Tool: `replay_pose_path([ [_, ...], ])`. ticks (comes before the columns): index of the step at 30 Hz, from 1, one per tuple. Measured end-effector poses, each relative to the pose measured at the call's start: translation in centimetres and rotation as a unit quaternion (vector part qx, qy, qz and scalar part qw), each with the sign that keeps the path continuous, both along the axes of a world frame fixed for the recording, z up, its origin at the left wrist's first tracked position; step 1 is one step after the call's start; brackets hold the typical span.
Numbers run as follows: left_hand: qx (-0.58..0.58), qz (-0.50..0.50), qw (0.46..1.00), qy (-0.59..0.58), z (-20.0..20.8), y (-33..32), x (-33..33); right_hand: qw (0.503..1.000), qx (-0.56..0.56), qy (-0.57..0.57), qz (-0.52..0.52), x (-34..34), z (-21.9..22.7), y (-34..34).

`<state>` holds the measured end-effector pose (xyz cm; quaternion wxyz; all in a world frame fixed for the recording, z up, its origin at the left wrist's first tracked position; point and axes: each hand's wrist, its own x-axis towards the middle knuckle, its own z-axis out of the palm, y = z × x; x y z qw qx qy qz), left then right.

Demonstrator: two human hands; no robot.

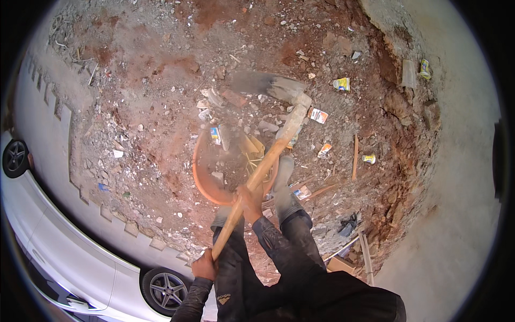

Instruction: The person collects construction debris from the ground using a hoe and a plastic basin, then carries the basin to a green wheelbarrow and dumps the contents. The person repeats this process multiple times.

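My left hand [204,264] is closed round the butt end of a long wooden-handled hoe [263,167]. Farther up the same handle, my right hand [250,204] grips it near the middle. The hoe slants away to the upper right, and its broad, dusty blade [279,87] points left over the rubble, its tip smeared by motion. Beneath the handle, just ahead of my boots, sits an orange basin [204,183] holding debris and some yellowish scraps [254,146]. Part of the basin is hidden by the handle and my right hand.
My right boot [283,185] stands against the basin's right side. Loose stones, a printed carton [318,115], yellow cups [341,84] and a wooden stick [355,156] litter the dirt. A silver car [80,236] is parked at the left; a broken earth edge [399,107] runs along the right.
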<state>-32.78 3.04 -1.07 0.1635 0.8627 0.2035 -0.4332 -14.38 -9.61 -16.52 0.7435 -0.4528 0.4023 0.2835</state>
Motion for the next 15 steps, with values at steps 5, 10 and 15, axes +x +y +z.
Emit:
replay_pose_path([
  [5, -0.031, 0.063, 0.991, -0.117, -17.8, -5.0, 25.1, 0.966, -0.164, -0.195, 0.052, 29.0, -12.5, -1.4],
  [10, -0.165, 0.149, 0.965, -0.138, -20.7, -4.7, 38.4, 0.936, -0.200, -0.248, 0.148, 41.6, -19.9, -1.5],
  [15, -0.172, 0.223, 0.956, -0.086, -21.5, -4.8, 23.2, 0.905, -0.329, -0.130, 0.237, 29.7, -20.3, 2.0],
])
